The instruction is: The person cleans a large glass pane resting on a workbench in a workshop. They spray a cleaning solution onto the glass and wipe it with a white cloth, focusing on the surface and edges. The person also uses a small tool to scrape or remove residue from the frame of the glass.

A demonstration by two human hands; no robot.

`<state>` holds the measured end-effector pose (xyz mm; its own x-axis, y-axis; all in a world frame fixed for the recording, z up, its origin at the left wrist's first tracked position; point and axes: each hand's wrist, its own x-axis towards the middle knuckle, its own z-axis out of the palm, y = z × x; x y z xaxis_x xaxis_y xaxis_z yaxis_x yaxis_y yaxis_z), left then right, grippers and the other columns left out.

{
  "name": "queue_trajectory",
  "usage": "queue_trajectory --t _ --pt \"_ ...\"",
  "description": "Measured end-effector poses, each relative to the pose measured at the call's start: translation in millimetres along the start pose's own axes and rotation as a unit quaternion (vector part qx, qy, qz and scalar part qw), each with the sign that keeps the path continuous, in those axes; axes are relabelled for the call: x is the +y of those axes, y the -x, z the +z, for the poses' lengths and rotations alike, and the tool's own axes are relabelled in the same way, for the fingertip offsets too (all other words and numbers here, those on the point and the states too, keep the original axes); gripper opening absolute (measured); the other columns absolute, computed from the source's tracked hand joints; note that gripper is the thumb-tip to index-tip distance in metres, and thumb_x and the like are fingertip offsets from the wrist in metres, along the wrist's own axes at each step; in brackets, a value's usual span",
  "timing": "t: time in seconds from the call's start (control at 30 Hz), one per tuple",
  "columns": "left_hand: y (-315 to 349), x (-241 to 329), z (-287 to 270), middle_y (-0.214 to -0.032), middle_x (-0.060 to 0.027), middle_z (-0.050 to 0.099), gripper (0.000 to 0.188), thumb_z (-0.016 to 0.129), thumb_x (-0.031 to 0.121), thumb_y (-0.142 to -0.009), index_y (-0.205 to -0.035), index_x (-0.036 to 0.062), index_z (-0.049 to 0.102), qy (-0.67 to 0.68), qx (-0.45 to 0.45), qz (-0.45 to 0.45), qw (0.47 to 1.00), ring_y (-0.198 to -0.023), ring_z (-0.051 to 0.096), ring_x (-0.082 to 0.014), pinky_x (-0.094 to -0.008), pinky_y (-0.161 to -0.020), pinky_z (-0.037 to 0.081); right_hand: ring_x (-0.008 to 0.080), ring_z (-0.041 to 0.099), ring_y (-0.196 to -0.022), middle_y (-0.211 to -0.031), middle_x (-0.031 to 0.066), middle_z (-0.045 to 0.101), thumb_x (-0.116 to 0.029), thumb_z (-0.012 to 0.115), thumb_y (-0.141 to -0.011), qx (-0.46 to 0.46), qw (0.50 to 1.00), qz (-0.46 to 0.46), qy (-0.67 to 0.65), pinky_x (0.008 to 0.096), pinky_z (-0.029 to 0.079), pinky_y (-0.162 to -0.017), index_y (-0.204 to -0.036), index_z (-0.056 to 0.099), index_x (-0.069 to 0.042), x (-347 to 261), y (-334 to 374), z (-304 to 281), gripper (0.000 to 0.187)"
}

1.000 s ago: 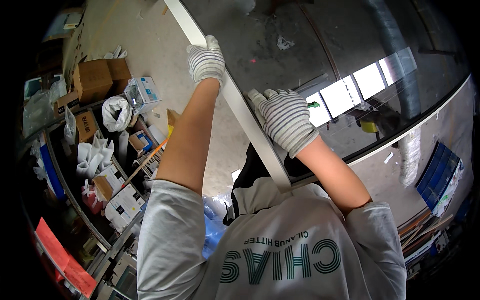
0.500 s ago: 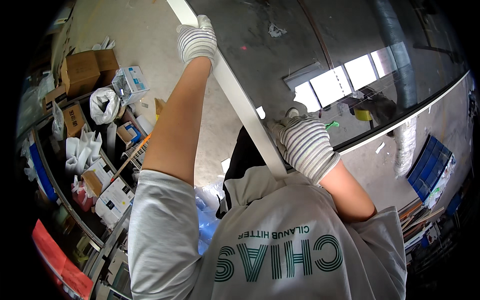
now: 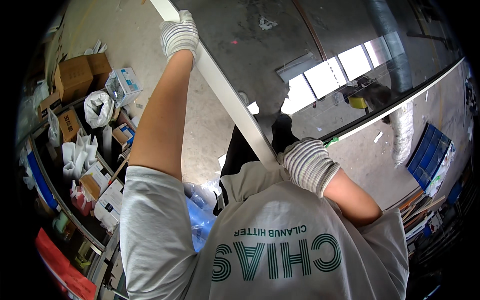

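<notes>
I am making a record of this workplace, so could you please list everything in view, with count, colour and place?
Framed glass panel: 1, pale frame, dark glass, upper middle to right
Cardboard boxes: at least 3, brown, left
Folded strips: several, white, left
Red sheet: at least 1, red, lower left
Blue plastic: uncountable, beside the left sleeve
Silvery tube: 1, silvery, right
Blue panel: 1, blue, far right
Long strips: several, brown and pale, lower right
Small scraps: too small to count
Shirt: 1, pale grey, lower middle
Hands: 2, striped pale gloves; left hand on the frame's left bar, right hand at its near corner
</notes>
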<state>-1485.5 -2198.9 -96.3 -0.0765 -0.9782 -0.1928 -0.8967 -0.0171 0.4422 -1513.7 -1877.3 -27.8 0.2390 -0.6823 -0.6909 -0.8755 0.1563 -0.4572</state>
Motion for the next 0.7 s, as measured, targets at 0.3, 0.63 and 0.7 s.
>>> queue_trajectory --t 0.3,0.63,0.7 --pt "-0.5 0.8 0.0 -0.109 -0.0258 0.062 0.061 0.051 0.045 -0.087 -0.119 -0.0067 0.046 0.002 -0.008 -0.018 1.0 -0.101 0.062 -0.0372 -0.0427 -0.088 0.049 0.0281 0.061 -0.07 -0.075 0.0099 0.065 -0.013 0.062 -0.08 0.476 0.843 -0.056 -0.244 0.037 0.049 -0.07 -0.103 0.068 -0.012 58.5 -37.5 -29.3 0.024" --pt "-2.1 1.3 2.4 -0.109 -0.0266 0.062 0.061 0.052 0.044 -0.087 -0.119 -0.0074 0.047 0.009 0.001 -0.002 1.0 -0.102 0.062 -0.0381 -0.043 -0.089 0.049 0.0204 0.056 -0.085 -0.091 0.0014 0.061 -0.014 0.056 -0.08 0.51 0.859 0.036 -0.002 0.0364 0.045 -0.078 -0.112 0.067 -0.024 43.3 -118.0 -48.5 0.035" --pt "-1.0 1.9 2.4 -0.109 -0.0269 0.062 0.06 0.052 0.044 -0.087 -0.118 -0.0077 0.047 0.011 -0.001 0.002 1.0 -0.102 0.062 -0.0382 -0.0428 -0.089 0.049 0.0203 0.057 -0.086 -0.091 0.0016 0.061 -0.013 0.054 -0.081 0.491 0.87 0.046 0.008 0.0362 0.045 -0.079 -0.113 0.066 -0.025 39.8 -120.0 -50.9 0.037"
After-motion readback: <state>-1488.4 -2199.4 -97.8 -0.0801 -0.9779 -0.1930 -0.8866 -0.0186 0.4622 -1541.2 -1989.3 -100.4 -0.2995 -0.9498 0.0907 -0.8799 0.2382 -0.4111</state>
